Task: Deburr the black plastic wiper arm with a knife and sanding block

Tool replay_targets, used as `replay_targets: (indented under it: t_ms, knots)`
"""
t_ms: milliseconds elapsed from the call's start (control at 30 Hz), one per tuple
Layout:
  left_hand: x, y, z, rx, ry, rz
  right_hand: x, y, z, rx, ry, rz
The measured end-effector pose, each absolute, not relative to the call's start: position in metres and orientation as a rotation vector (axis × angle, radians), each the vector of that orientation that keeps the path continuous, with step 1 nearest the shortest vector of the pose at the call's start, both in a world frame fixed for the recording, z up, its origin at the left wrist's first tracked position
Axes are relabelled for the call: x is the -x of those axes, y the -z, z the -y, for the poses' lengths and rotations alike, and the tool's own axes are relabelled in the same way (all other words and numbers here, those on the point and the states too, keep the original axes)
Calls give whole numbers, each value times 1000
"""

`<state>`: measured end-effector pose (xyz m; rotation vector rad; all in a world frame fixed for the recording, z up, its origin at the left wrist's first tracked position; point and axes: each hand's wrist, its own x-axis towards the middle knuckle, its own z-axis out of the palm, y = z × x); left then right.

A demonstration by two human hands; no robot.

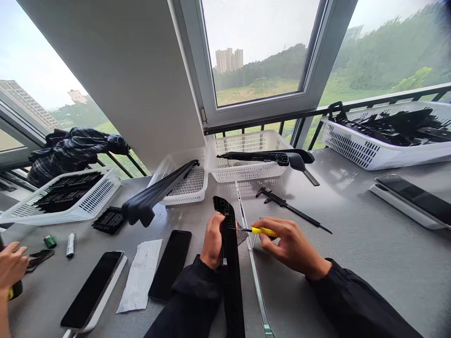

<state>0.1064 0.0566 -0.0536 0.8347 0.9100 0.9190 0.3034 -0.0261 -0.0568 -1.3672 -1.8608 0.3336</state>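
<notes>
My left hand is wrapped round a long black plastic part that stands on edge and runs from the table's near edge toward the window. My right hand pinches a small yellow-handled tool whose thin metal tip points left and touches the side of the black part. Both of my sleeves are black.
White baskets stand along the window, one at left and one at right filled with black parts. Two phones, a white paper, a calliper and a marker lie around. Another person's hand shows at far left.
</notes>
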Motion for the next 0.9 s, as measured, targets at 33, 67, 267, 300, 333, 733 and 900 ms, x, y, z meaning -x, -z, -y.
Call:
replay_targets:
  t_ms: [33, 67, 267, 300, 333, 733, 900]
  knots:
    - [-106, 53, -57, -853, -937, -915, -303, 59, 25, 1374, -337, 1853]
    - [-106, 53, -57, -873, -949, -920, -302, 61, 24, 1383, -340, 1845]
    - [-105, 48, -55, -919, -896, -902, -304, 77, 13, 1431, -309, 1757]
    - [-105, 49, -55, -952, -871, -884, -305, 80, 10, 1439, -301, 1736]
    - [-104, 50, -55, -991, -843, -863, -306, 83, 8, 1450, -294, 1713]
    - [-94, 78, -74, -1136, -836, -621, -306, 103, -8, 1504, -210, 1592]
    - [-85, 83, -75, -1152, -900, -690, -305, 106, -8, 1506, -162, 1601]
